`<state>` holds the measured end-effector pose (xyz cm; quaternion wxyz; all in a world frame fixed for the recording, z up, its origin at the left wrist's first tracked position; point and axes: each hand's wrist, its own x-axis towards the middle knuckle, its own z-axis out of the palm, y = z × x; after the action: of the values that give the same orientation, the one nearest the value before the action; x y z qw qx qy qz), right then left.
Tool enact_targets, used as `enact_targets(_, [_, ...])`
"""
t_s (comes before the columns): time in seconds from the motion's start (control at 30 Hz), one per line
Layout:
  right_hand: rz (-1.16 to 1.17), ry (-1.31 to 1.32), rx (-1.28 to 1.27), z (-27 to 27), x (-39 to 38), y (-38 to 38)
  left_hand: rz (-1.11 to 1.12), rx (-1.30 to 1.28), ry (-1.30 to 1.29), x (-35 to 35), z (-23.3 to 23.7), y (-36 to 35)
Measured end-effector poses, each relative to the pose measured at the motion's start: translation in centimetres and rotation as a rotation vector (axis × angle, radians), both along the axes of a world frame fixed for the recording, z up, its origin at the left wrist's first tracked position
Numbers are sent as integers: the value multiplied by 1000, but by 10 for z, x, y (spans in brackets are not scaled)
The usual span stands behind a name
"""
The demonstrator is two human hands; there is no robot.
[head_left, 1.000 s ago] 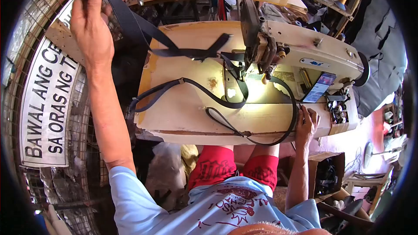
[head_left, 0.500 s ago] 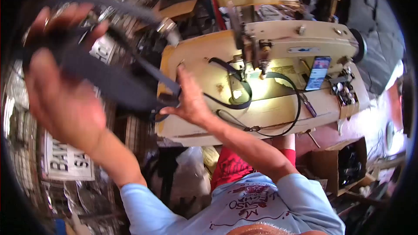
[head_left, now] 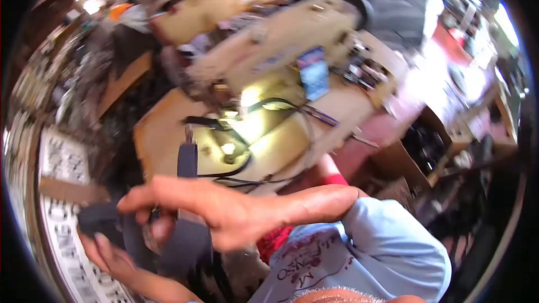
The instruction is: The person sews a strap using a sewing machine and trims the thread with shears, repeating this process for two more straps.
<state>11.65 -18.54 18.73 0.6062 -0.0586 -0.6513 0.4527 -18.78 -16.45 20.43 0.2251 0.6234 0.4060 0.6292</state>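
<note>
My right hand (head_left: 208, 209) reaches across from the right with its fingers closed on a wide black strap (head_left: 187, 244). A narrower end of the strap stands up behind that hand, with a metal fitting at its tip. Lower left, my left hand (head_left: 115, 264) is curled under the folded part of the strap and grips it. The hands are close together, left of the sewing machine table (head_left: 163, 129). On the table, a thin black strap (head_left: 241, 163) curves beneath the lit needle area of the sewing machine (head_left: 269, 50). Motion blur hides finer detail.
A phone (head_left: 313, 73) leans by the machine, near a tray of small metal parts (head_left: 365, 72). A purple-handled tool (head_left: 320, 115) lies at the table's front. A cardboard box (head_left: 404, 151) with dark items stands right. A lettered sign (head_left: 64, 219) is at far left.
My view has turned, so the machine sits further left and tilted. My left hand has come down with the black strap, and my right hand has left the table edge and closed on it.
</note>
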Motion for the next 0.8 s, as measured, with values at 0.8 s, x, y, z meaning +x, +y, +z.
enact_targets(0.8, [-2252, 121, -435, -102, 442, -330, -573, -136, 922, 207, -105, 33])
